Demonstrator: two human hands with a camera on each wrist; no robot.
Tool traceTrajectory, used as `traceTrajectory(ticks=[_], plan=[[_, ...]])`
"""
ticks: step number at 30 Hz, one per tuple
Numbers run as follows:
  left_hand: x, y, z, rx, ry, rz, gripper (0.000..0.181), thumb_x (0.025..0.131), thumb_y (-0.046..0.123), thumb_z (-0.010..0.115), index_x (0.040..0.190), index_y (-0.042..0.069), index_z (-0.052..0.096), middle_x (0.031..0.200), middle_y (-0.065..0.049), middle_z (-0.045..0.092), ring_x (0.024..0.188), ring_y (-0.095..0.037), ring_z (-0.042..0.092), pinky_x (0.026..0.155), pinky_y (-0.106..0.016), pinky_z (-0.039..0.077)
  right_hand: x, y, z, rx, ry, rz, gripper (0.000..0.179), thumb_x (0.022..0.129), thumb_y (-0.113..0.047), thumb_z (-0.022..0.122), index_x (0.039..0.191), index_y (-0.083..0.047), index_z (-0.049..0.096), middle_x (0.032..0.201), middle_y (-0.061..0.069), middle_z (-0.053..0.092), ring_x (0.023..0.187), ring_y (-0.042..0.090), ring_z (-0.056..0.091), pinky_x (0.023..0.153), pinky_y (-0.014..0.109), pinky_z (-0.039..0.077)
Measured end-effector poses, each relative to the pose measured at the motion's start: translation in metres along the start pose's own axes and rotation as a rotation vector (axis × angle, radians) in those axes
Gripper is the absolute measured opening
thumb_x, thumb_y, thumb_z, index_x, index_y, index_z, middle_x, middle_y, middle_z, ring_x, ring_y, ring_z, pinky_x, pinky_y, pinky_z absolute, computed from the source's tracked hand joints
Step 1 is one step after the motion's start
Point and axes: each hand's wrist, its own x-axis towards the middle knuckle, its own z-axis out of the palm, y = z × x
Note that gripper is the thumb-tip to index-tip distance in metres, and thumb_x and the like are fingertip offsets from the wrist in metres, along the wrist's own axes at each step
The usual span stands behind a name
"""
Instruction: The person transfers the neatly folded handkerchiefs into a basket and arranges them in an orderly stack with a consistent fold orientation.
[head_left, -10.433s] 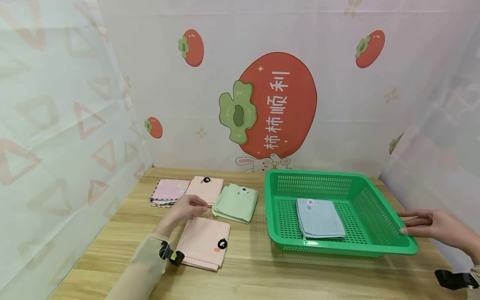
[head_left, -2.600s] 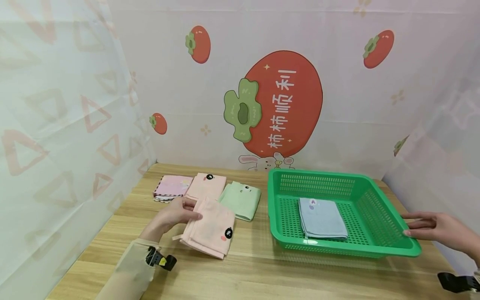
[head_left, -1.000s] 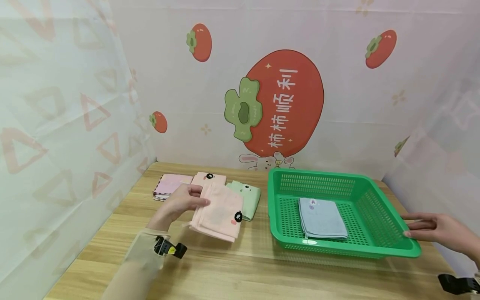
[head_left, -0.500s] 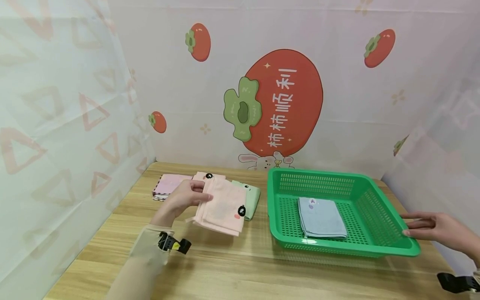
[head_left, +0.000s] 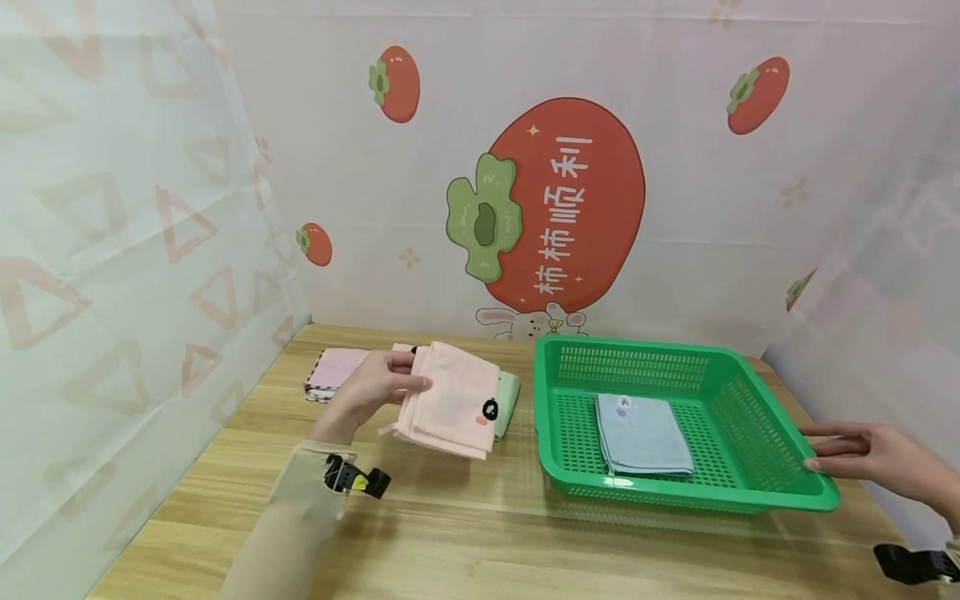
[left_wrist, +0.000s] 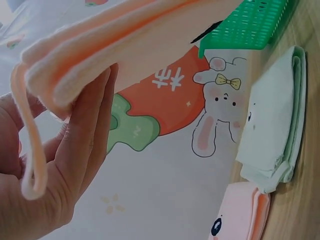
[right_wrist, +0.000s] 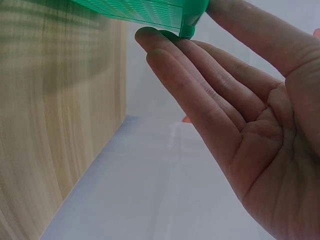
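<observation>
My left hand [head_left: 373, 385] pinches a folded pink towel [head_left: 453, 400] by its left edge, thumb on top and fingers beneath. The towel hangs tilted above the table, its black eye patch near the lower right corner. In the left wrist view its folded layers [left_wrist: 75, 60] and a small loop [left_wrist: 31, 145] show beside the fingers. Far to the right, my right hand [head_left: 873, 454] holds the rim of a green plastic basket [head_left: 686, 498] between thumb and fingers. In the right wrist view the fingers [right_wrist: 200, 95] lie nearly straight under the basket's edge. A folded blue towel [head_left: 645, 437] lies inside the basket.
Behind the held towel, a folded green towel [head_left: 507, 400] and another pink towel [head_left: 403, 347] lie partly hidden on the wooden table [head_left: 525, 550]. A purple towel [head_left: 335, 367] with a checked edge lies at the back left. Printed cloth walls [head_left: 360, 275] enclose the table.
The pink towel, earlier flat on the table, was lifted by my left hand and has moved up and right, covering more of the green and rear pink towels. My right hand stays at the basket.
</observation>
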Motion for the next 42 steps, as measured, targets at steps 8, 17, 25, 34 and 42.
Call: traceTrajectory(ticks=[8, 17, 25, 34, 42], plan=[[0.004, 0.008, 0.002, -0.001, 0.004, 0.002, 0.046, 0.081, 0.005, 0.071, 0.123, -0.007, 0.056, 0.108, -0.011, 0.063, 0.088, -0.014, 0.062, 0.078, -0.031, 0.056, 0.001, 0.002, 0.001, -0.018, 0.007, 0.001, 0.071, 0.091, -0.037, 0.062, 0.134, 0.015, 0.039, 0.117, 0.034, 0.059, 0.076, -0.011, 0.057, 0.070, 0.038, 0.056], [0.010, 0.016, 0.006, -0.005, 0.009, -0.013, 0.050, 0.081, 0.005, 0.070, 0.127, -0.006, 0.054, 0.121, -0.019, 0.060, 0.093, -0.014, 0.062, 0.082, -0.033, 0.055, -0.001, -0.003, 0.001, -0.017, 0.012, -0.001, 0.072, 0.090, -0.037, 0.063, 0.134, 0.016, 0.039, 0.117, 0.034, 0.058, 0.076, -0.012, 0.056, 0.070, 0.037, 0.056], [0.016, 0.020, 0.010, -0.015, -0.004, 0.008, 0.049, 0.082, 0.004, 0.069, 0.126, -0.008, 0.054, 0.118, -0.019, 0.060, 0.092, -0.014, 0.062, 0.083, -0.034, 0.055, -0.003, -0.010, -0.001, -0.015, 0.001, -0.002, 0.068, 0.092, -0.031, 0.061, 0.133, 0.018, 0.038, 0.118, 0.036, 0.057, 0.076, -0.013, 0.055, 0.070, 0.037, 0.056], [0.023, 0.026, 0.016, -0.055, -0.019, 0.007, 0.049, 0.082, 0.002, 0.069, 0.128, -0.006, 0.053, 0.122, -0.019, 0.059, 0.093, -0.015, 0.062, 0.083, -0.033, 0.055, -0.004, -0.012, -0.002, -0.017, -0.005, -0.003, 0.067, 0.093, -0.030, 0.061, 0.133, 0.018, 0.038, 0.118, 0.036, 0.057, 0.076, -0.013, 0.055, 0.070, 0.036, 0.056], [0.029, 0.032, 0.024, -0.063, -0.024, 0.018, 0.047, 0.082, 0.001, 0.068, 0.126, -0.007, 0.054, 0.117, -0.017, 0.060, 0.091, -0.013, 0.062, 0.083, -0.033, 0.055, -0.002, -0.006, -0.002, -0.007, -0.005, -0.008, 0.068, 0.092, -0.032, 0.061, 0.133, 0.017, 0.038, 0.118, 0.035, 0.057, 0.077, -0.012, 0.057, 0.069, 0.035, 0.056]])
